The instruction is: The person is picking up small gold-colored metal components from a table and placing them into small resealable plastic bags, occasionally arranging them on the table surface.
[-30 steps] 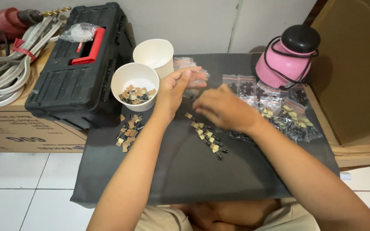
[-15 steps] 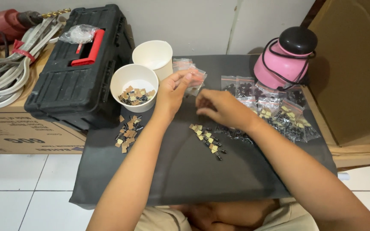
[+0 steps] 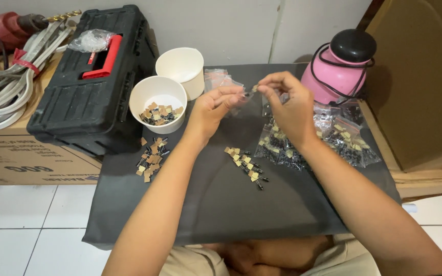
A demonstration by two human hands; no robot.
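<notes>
On the dark mat (image 3: 221,204), your left hand (image 3: 208,110) pinched a clear little bag (image 3: 234,94); your right hand (image 3: 290,107), at 3 o'clock from it, pinched a tiny part (image 3: 253,89).

We count two white paper cups: one (image 3: 158,102) holding small parts, one (image 3: 181,69) behind it. Two loose piles of small parts lie on the dark mat (image 3: 221,209): one pile (image 3: 151,157) at left, one pile (image 3: 245,166) at centre. We see one black toolbox (image 3: 85,82), one pink jug (image 3: 341,66), one red drill (image 3: 1,28), one cardboard box (image 3: 26,158), and two hands, left (image 3: 212,110) and right (image 3: 287,107). The filled clear bags (image 3: 323,138) overlap too much to count.
</notes>
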